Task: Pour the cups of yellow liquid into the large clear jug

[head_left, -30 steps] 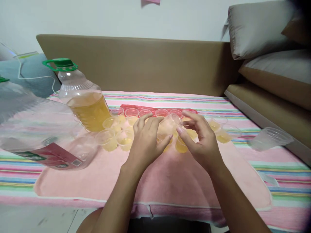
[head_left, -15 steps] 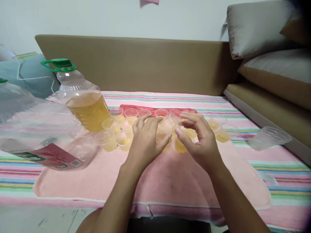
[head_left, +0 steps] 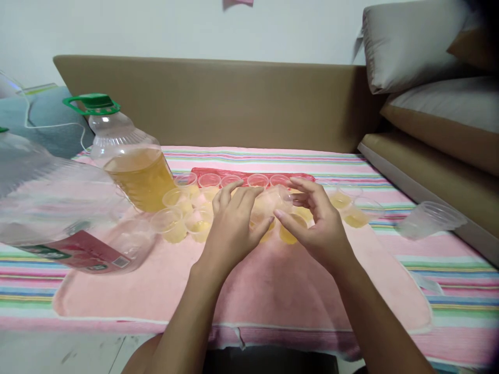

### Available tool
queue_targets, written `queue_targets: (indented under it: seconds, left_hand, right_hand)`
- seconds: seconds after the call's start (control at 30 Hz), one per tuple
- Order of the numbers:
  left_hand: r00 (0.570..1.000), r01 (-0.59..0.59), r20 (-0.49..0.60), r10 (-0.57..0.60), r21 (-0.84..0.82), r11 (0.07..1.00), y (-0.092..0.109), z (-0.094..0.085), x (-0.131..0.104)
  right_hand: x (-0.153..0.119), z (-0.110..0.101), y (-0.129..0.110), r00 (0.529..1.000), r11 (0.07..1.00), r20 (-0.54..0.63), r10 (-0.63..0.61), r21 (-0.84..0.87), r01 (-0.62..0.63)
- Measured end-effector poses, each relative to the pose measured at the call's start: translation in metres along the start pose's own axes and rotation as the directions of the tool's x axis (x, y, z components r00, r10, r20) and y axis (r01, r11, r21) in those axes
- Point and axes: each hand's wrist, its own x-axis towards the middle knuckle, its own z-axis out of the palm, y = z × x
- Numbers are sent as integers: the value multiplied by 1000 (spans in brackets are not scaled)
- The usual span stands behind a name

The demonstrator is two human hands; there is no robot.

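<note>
Between my hands a clear plastic cup [head_left: 276,198] is held on its side above the filled cups, its open end toward the right. My left hand [head_left: 236,218] has its curved fingers and thumb about the left end of this cup. Around the rim end is my right hand [head_left: 316,218], thumb in front and fingers behind; the exact contact points are partly hidden. Below and around stand several clear cups of yellow drink, such as a cup [head_left: 199,224] left of my left hand and a cup [head_left: 292,231] under my right thumb.
A large bottle of yellow drink [head_left: 142,176] with a green cap stands at left. A second, clear bottle [head_left: 78,218] with a red label is nearer. Behind the cups lies red plastic wrapping [head_left: 253,175]. A tilted cup [head_left: 429,221] rests at right near stacked cushions [head_left: 440,109].
The cup between my hands has turned slightly, its rim shifting toward my right fingers. My right thumb has moved a little left and down. The view has shifted slightly.
</note>
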Motion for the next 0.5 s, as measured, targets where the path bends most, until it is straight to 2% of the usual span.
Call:
queue_targets:
  seconds: [0.17, 0.27, 0.4, 0.5]
  left_hand:
    - [998, -60, -17, 60, 1, 998, -2, 4, -1]
    - [993, -100, -64, 100, 0, 995, -1, 1, 0]
    - [970, -195, -161, 184, -57, 979, 8, -13, 3]
    - [970, -237, -91, 224, -180, 955, 19, -27, 4]
  right_hand:
    - [2, 1, 3, 1000, 995, -11, 22, 100, -21]
    - [4, 1, -1, 993, 977, -61, 100, 194, -86]
    - [7, 0, -3, 959, 921, -124, 256, 333, -203]
    - [9, -1, -3, 928, 864, -147, 342, 438, -249]
